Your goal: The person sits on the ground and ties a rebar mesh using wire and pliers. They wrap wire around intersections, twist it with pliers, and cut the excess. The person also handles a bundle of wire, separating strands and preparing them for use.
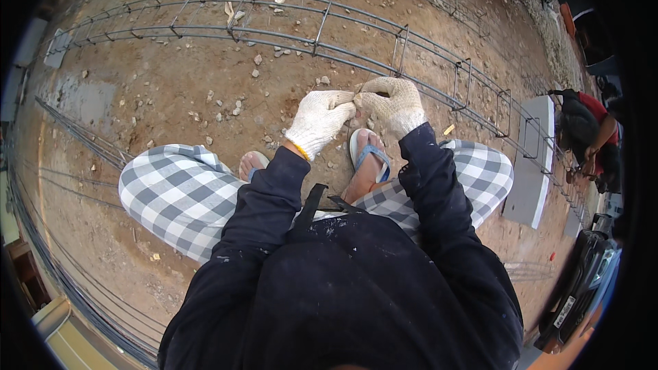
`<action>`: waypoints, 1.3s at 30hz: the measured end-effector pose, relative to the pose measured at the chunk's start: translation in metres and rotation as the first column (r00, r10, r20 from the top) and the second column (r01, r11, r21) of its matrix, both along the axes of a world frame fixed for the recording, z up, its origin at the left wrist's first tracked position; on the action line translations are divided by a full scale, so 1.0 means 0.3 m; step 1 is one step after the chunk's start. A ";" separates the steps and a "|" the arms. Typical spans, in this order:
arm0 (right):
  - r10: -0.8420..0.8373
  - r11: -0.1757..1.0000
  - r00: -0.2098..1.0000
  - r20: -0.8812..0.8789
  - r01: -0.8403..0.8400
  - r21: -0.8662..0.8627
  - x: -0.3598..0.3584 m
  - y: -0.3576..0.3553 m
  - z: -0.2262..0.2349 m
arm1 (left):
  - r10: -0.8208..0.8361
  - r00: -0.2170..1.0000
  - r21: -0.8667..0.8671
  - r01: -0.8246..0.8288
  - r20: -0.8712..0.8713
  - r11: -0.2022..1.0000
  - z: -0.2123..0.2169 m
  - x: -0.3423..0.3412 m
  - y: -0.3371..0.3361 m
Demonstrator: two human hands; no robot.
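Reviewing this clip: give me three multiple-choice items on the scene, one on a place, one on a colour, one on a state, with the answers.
1. Where are the two gloved hands? A. at the near bar of the rebar cage B. on the grey slab C. on the knees
2. What colour are the sandal straps? A. red B. blue C. black
3. How do the hands stand to each other? A. far apart B. one behind the back C. fingertips meeting

Answers:
1 A: the left hand and right hand sit at the rebar cage, by its near bar.
2 B: the sandal has blue straps.
3 C: the fingertips meet; whether they pinch anything is too small to tell.
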State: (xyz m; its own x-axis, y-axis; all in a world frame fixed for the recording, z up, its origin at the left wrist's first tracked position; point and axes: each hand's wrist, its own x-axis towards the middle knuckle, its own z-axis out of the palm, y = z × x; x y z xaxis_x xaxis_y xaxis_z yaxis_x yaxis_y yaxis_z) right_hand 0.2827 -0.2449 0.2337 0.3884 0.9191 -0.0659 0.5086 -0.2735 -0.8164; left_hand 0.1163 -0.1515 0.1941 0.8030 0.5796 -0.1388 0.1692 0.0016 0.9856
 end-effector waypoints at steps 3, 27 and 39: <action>0.014 0.999 1.000 -0.001 -0.014 -0.029 0.003 0.000 -0.020 | 0.094 0.995 -0.008 -0.094 -0.024 0.996 -0.012 0.006 -0.012; -0.229 0.970 0.686 -0.690 0.218 -0.106 -0.054 -0.101 -0.082 | 0.142 0.989 0.520 -0.097 -0.047 0.849 -0.063 0.005 -0.107; -0.263 0.934 0.709 -0.654 0.358 0.012 -0.096 -0.102 -0.057 | 0.015 0.980 -0.481 0.083 0.198 0.873 -0.085 0.006 -0.085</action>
State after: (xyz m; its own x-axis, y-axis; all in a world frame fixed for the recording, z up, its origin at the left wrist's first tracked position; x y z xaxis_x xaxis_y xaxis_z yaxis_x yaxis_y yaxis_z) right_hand 0.2539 -0.2754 0.2167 0.5644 0.7719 -0.2925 -0.2333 -0.1908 -0.9535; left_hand 0.1182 -0.1770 0.1688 0.8603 0.4505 -0.2386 -0.0113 0.4847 0.8746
